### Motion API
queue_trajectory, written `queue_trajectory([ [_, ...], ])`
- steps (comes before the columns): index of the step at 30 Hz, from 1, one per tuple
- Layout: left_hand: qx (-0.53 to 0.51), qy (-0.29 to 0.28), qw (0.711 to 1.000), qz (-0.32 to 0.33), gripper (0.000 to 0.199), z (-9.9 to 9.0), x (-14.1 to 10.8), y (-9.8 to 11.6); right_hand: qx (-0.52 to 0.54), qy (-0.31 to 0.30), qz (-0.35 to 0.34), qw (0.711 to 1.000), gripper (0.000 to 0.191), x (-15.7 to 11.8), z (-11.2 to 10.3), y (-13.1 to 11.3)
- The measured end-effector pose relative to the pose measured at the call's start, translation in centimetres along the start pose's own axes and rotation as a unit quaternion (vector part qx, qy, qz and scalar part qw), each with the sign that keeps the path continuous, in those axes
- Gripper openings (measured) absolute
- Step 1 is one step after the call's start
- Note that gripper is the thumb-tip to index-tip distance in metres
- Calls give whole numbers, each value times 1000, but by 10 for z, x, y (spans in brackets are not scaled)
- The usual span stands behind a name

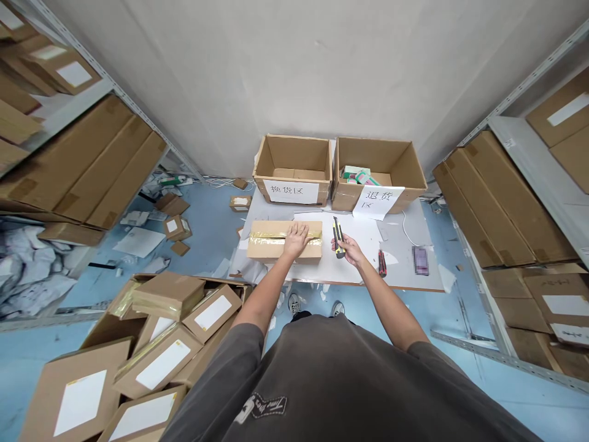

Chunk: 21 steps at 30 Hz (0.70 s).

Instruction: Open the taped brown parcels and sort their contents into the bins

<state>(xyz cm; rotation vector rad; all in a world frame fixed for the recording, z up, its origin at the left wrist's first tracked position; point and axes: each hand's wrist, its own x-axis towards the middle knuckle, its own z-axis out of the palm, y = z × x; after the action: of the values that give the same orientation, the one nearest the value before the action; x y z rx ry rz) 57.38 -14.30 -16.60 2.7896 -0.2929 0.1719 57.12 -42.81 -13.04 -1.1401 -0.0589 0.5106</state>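
A long cardboard box [264, 248] lies on the table, yellowish packing tape running along its top with a dark slit in the middle. My left hand [297, 238] rests flat on the box's right part, fingers spread. To the right of the box, my right hand [352, 248] grips a yellow and black box cutter [339, 239], held above the table and pointing away from me. A red and black box cutter [382, 263] lies on the table just right of that hand.
Two open cartons with handwritten signs, a left one [294, 175] and a right one [400, 166] holding small packages, stand at the table's back. A phone [420, 261] lies at right. A big carton of parcels [170, 294] stands left; loaded shelves [529, 159] flank both sides.
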Motion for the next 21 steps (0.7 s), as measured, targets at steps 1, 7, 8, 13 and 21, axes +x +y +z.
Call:
queue_trajectory([
  [1,0,-1,1000,-1,56,0,0,0,-4,6,0,1000,45,-1,1,2],
  [7,-15,3,1000,-2,54,0,0,0,-37,36,16,999,52,-3,5,6],
  [8,-18,5,1000,-2,54,1,0,0,-51,37,16,998,52,-3,5,5],
  [13,-34,14,999,-2,56,1,0,-1,-234,51,26,971,50,-7,-8,-2],
  [21,-26,6,1000,-3,57,0,0,0,-606,-33,-45,794,35,-8,-29,-16],
])
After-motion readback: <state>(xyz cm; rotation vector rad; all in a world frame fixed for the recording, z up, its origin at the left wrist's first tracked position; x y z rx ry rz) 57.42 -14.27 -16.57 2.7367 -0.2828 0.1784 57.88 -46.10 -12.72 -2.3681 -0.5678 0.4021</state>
